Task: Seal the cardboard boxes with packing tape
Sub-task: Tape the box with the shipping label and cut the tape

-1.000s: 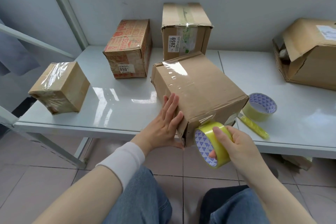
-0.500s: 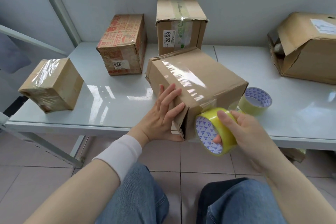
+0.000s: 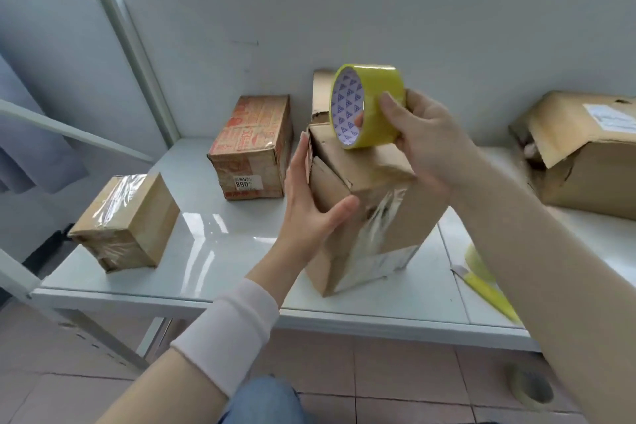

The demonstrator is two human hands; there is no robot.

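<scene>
– Cardboard box (image 3: 413,217): is it lying flat on the table (image 3: 213,244), as it was a second ago?
– No, it is standing on one end now, tilting a little, between the fingers of the two hands. Half a second back it was resting on its side with the roll down at its near end.
– Starting from the left, what is sitting beyond the fingers?
– Well left of the left-hand fingers a small taped box (image 3: 130,217) is lying near the table's edge; a red printed box (image 3: 251,151) is standing just left of them.
– And the left hand (image 3: 306,213)?
– Its fingers are lying straight up the box's left face while the thumb is hooking round the near edge, so it is clasping the box and steadying it.
– The tape roll (image 3: 368,86)?
– It has risen. The right hand (image 3: 426,134) is holding it just above the top end, fingers clamped on it, thumb on the yellow band. Whether tape is still running from roll to box I cannot tell; that patch is blurred.
– Right of those fingers?
– An open box (image 3: 592,162) is sitting well apart.
– What is the change telling us?
– I am judging that one shiny strip is already lying down the facing side, and the person is turning the box to carry tape over the upper end.
</scene>
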